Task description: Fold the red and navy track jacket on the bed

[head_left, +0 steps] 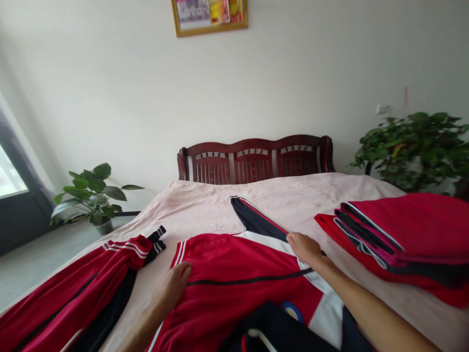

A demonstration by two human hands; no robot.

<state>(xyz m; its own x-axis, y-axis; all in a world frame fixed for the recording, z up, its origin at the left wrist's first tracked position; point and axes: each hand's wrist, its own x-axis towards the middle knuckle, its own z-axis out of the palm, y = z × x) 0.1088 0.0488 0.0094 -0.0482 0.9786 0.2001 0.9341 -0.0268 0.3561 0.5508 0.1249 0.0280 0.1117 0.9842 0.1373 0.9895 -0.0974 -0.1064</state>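
Note:
A red tracksuit jacket (234, 293) with white and black panels lies spread on the pink-sheeted bed (293, 195), its black sleeve (256, 220) stretching toward the headboard. My left hand (172, 286) rests on the jacket's red body near its striped edge. My right hand (306, 249) lies on the jacket where the white panel meets the black sleeve. Neither hand visibly grips the cloth. Black fabric (278, 332) with a white trim covers the jacket's lower part.
A folded stack of red and black garments (403, 234) sits on the bed at right. Another red tracksuit garment (73, 293) lies at left. Behind stand a dark wooden headboard (256, 161) and potted plants (91, 195) on both sides.

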